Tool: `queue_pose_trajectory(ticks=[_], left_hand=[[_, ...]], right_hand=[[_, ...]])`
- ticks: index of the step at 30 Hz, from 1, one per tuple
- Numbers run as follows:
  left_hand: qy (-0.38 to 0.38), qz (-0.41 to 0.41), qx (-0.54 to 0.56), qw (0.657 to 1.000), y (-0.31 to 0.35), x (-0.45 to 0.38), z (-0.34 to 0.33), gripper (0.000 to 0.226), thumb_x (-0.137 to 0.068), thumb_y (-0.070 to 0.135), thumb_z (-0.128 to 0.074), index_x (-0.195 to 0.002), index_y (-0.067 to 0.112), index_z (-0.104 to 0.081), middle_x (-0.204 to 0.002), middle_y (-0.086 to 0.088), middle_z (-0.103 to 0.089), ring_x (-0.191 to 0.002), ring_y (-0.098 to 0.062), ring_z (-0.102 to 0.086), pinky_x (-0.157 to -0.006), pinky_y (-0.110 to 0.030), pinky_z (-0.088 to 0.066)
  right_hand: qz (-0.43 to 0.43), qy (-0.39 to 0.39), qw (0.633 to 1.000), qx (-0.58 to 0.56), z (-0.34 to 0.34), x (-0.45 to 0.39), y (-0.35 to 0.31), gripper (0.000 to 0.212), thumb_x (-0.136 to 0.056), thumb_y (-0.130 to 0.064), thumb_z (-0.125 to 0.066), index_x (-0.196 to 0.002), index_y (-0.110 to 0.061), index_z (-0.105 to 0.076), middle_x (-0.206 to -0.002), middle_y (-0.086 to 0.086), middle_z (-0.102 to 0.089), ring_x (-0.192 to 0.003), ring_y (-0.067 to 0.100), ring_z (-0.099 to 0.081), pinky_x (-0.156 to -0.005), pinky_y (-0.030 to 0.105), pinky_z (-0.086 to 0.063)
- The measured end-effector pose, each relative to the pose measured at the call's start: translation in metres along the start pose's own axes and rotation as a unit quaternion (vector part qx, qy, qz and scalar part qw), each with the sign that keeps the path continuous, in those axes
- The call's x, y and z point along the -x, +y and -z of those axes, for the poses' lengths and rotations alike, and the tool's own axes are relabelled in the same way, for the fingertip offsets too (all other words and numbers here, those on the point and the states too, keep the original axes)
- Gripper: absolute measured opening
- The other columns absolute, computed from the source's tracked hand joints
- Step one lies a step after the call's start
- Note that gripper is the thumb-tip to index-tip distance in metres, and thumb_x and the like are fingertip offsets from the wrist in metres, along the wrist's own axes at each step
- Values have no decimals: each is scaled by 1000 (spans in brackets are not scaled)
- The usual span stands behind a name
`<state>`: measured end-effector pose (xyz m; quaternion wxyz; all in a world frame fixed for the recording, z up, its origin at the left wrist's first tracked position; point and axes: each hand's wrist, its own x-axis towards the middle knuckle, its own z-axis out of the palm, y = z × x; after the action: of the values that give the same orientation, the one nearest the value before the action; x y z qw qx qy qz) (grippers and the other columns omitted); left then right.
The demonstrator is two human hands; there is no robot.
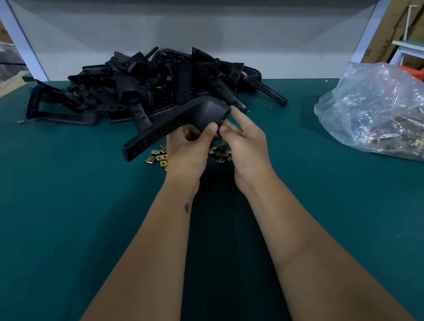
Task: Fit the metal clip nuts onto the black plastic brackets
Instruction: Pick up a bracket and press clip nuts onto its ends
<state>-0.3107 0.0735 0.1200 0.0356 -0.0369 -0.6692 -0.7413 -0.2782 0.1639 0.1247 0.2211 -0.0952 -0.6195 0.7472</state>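
1. A person's two bare forearms reach forward over a green table, seen from a head camera looking down.
2. The left hand grasps a black bracket, thumb curled over its rounded end, holding it up above the table. The bracket's long flat arm slants down to the left.
3. The right hand is at the rounded end of the same bracket. Its thumb and a bent finger pinch together against the bracket's edge, and the index finger points up and touches the end face. Whether a clip nut sits between those fingertips cannot be told; the spot is too small and dark.
4. A small scatter of brass-coloured clip nuts lies on the table directly beneath both hands, showing on either side of them.
5. A large heap of brackets lies farther back, against a pale back panel.
6. A crumpled clear plastic bag holding more clip nuts rests on the table to the right, well apart from the hands.
7. One stray nut lies at far left, near the heap.
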Motion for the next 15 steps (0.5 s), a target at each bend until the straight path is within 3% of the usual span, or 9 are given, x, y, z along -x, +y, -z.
queue_pose_trajectory(ticks=[3,5,7,9,10,12,15], left_hand=[[16,51,121,991,3,-3,6,25,-87,13,-73,-102,-2,-60,-104,-19,-68,-104,-36,-66,-95,-49,-54],[37,87,236,967,5,-7,12,27,-89,9,-71,-113,0,-61,-106,-12,-70,-96,-28,-70,-82,-37,-60],[59,116,339,932,7,-13,20,31,-91,7,-68,-121,3,-61,-106,-7,-68,-90,-18,-68,-71,-25,-57],[71,129,388,910,8,-20,29,22,-92,5,-65,-114,3,-62,-103,-7,-66,-88,-16,-65,-69,-23,-57],[70,132,395,906,8,-22,33,17,-92,2,-64,-109,3,-61,-101,-7,-66,-88,-15,-65,-69,-23,-57],[64,136,400,904,8,-24,38,12,-92,-2,-62,-102,2,-58,-97,-8,-63,-85,-15,-63,-71,-23,-57],[55,138,420,895,7,-24,39,12,-90,-10,-58,-93,1,-56,-89,-12,-59,-77,-17,-61,-72,-23,-58]], right_hand=[[12,-28,999,27,-4,0,2,61,-93,-7,-58,-149,-22,-38,-108,-17,-65,-100,-13,-60,-74,1,-45],[56,-14,991,122,-6,4,6,57,-93,-9,-57,-146,-24,-42,-114,-15,-63,-108,-6,-58,-76,3,-44],[107,11,959,261,-5,6,10,45,-92,-8,-54,-135,-22,-54,-115,-9,-63,-110,8,-57,-87,17,-46],[111,-15,916,386,-1,3,15,34,-91,-12,-53,-121,-21,-66,-114,-6,-65,-112,18,-55,-99,36,-44],[97,-41,892,440,0,2,17,30,-90,-18,-55,-117,-23,-69,-116,-6,-64,-114,20,-53,-102,37,-40],[78,-76,843,527,0,0,19,30,-90,-31,-60,-118,-28,-68,-123,-6,-56,-119,20,-43,-96,27,-26],[93,-68,824,555,0,-1,20,29,-89,-36,-66,-118,-32,-68,-125,-6,-51,-120,20,-39,-86,25,-17]])
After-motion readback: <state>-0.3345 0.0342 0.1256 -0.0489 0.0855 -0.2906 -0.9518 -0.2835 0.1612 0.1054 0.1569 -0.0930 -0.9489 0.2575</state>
